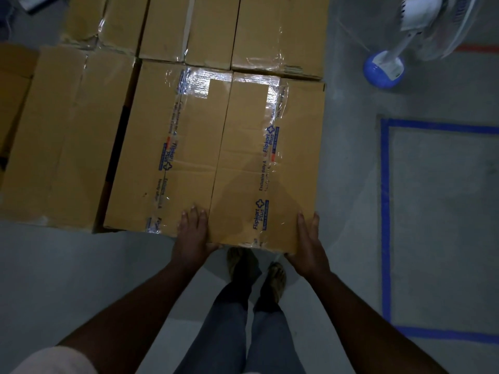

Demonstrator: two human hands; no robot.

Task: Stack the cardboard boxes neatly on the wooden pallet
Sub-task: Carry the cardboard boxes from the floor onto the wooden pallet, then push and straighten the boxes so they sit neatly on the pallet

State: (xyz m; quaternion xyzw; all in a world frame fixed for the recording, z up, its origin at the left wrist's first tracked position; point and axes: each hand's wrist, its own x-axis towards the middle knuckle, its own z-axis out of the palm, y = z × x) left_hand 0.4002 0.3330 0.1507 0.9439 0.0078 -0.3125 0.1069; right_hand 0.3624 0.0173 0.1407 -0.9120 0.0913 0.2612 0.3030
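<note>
Placing step: front box (216, 157) lies among the stacked boxes (189, 28), near edge overhanging the floor (81, 279); left hand (192, 236) flat, fingers straight on its top; right hand (307, 244) flat against its right side; pallet hidden; next, probably squaring it flush with its neighbours.

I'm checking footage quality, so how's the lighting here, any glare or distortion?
Head view: dim overall, with the floor murky; bright glare on the clear tape at the far end of the nearest cardboard box; wide-angle bending shows toward the frame edges; the pedestal fan at top right looks soft; both hands, left hand and right hand, are dark.
</note>
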